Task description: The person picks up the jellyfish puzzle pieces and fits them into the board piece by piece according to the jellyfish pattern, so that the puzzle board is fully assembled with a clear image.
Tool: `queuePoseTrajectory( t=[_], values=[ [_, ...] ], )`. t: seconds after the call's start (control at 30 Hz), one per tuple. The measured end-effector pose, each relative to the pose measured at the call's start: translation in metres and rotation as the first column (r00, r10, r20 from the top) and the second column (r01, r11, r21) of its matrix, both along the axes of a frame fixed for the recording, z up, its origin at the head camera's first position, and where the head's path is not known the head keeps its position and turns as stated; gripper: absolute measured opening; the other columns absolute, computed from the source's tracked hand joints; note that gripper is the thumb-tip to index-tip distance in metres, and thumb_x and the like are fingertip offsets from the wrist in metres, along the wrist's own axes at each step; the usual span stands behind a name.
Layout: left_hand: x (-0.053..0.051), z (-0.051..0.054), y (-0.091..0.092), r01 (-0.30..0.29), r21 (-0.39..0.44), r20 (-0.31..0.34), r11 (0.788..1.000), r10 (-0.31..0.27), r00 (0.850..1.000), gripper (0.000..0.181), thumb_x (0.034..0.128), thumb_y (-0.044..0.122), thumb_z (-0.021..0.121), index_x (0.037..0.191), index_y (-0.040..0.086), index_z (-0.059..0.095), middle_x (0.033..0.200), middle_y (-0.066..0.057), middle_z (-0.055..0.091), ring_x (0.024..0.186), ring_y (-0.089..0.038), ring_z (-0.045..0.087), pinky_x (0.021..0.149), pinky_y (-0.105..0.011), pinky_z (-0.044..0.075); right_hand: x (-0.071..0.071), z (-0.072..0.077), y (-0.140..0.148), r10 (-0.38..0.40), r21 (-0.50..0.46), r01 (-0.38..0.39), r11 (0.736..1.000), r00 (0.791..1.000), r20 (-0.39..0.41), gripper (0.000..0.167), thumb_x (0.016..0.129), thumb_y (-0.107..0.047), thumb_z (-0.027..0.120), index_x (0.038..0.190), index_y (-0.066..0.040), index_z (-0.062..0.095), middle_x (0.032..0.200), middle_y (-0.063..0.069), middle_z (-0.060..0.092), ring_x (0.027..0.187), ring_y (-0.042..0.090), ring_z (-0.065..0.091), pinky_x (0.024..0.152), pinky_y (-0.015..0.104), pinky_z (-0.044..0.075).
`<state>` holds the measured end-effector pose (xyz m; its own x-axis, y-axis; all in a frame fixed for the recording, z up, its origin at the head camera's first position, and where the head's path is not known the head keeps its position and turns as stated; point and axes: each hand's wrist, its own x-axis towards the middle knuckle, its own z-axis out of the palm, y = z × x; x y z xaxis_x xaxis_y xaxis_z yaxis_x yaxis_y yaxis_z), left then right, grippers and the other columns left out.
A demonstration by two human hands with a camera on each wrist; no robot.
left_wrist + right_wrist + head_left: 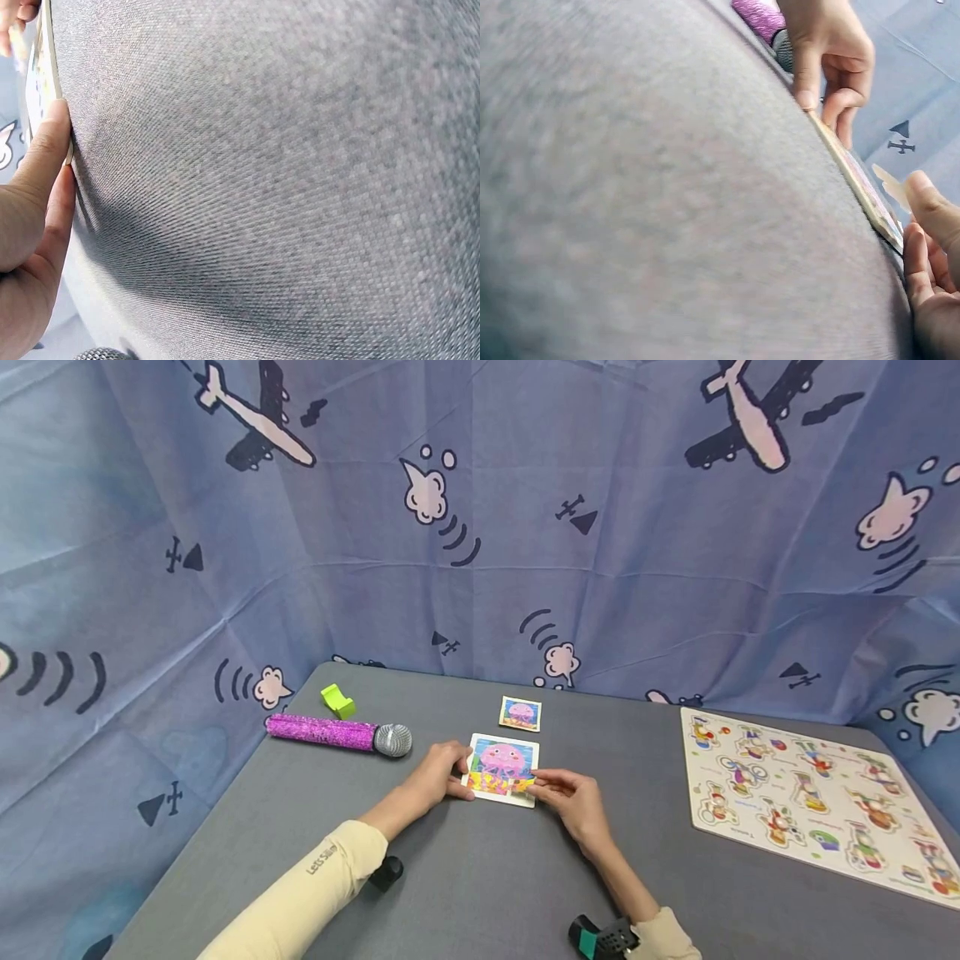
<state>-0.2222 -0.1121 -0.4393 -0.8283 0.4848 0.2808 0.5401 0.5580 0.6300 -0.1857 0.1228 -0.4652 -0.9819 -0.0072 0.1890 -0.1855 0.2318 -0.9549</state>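
Note:
A small jigsaw puzzle (501, 758) with a pink sea creature over yellow and orange shapes lies on the grey table, in a pale frame. My left hand (437, 772) holds the frame at its left side, thumb near the lower corner. At the lower right of the picture, my right hand (576, 803) pinches a puzzle piece (891, 184). Seen from the right wrist, that piece is tilted and raised above the board, its pale edge showing. Just behind the puzzle lies a smaller card (520, 713) with a similar pink picture.
A glittery purple microphone (322, 732) lies at the left, with a green block (338, 702) behind it. On the right sits a large wooden board (813, 802) with several cartoon figures. A blue patterned curtain (495, 610) hangs behind the table.

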Motion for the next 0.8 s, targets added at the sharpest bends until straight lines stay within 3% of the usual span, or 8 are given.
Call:
queuePoseTrajectory(
  t=[0.27,0.53,0.7,0.8],
  values=[
    [0.000,-0.001,0.000,-0.015,-0.046,-0.060,0.999,0.012,0.998,0.039,0.0587,0.009,0.090,0.072,-0.002,0.055,0.072,-0.009,0.054,0.068,-0.019,0.051,0.068,-0.025,0.050,0.000,-0.001,-0.006,-0.046,0.236,0.065,0.970,0.995,-0.083,0.020,0.071,-0.003,0.082,0.088,0.001,0.075,0.073,0.005,0.069,0.060,0.001,0.056,0.054,0.015,0.046],
    [-0.002,-0.001,0.000,-0.019,-0.044,-0.051,0.999,0.017,0.999,0.039,0.0578,0.008,0.090,0.071,-0.002,0.055,0.072,-0.008,0.053,0.067,-0.017,0.049,0.066,-0.024,0.048,-0.001,0.011,-0.008,-0.038,0.305,0.040,0.951,0.999,-0.012,0.025,0.069,-0.006,0.084,0.091,0.000,0.074,0.073,0.002,0.065,0.060,0.003,0.052,0.054,0.016,0.044],
    [-0.002,0.000,0.001,-0.021,-0.040,-0.041,0.999,0.019,0.999,0.037,0.0587,0.007,0.090,0.072,-0.002,0.056,0.072,-0.008,0.054,0.068,-0.018,0.050,0.067,-0.025,0.049,-0.002,0.015,-0.009,-0.023,0.294,0.016,0.956,1.000,0.019,0.023,0.070,-0.003,0.083,0.089,0.002,0.073,0.074,0.004,0.064,0.060,0.005,0.053,0.055,0.016,0.046],
    [-0.002,0.000,0.002,-0.010,0.005,0.022,1.000,0.010,1.000,0.035,0.0605,0.001,0.088,0.075,-0.005,0.056,0.073,-0.008,0.053,0.070,-0.020,0.052,0.067,-0.025,0.051,-0.002,0.015,-0.008,-0.024,0.290,0.015,0.957,0.999,0.025,0.016,0.071,-0.001,0.081,0.085,0.001,0.073,0.071,0.003,0.063,0.058,0.004,0.051,0.053,0.016,0.044]
  ],
)
